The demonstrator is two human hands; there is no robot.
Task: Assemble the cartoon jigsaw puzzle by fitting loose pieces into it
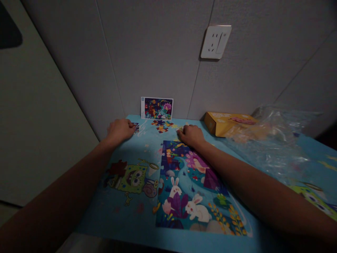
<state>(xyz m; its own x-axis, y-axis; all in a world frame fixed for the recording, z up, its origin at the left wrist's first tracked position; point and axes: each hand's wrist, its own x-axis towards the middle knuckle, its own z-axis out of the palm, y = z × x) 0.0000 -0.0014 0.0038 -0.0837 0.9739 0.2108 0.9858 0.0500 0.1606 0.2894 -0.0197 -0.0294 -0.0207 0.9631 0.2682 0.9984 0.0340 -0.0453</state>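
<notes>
Left hand (119,130) near the tabletop's far left corner: fingers curled, knuckles up, tips against a dark loose piece (136,127). Pinched or only touched, I can't tell. Right hand (191,135) loosely balled at the far edge of the assembled jigsaw (189,189), which lies mid-tabletop.

More loose pieces (162,125) sit by the far edge, below the reference card (157,108) propped on the wall.

Judgement: match each piece's colours to the card, slide it in flat, and press only once the tabs line up.

Hidden: whatever my right fist covers, and the jigsaw's right edge under my forearm. Dim light blurs the piece shapes. The yellow box (226,123) print is unreadable beside the clear plastic bag (273,144).
</notes>
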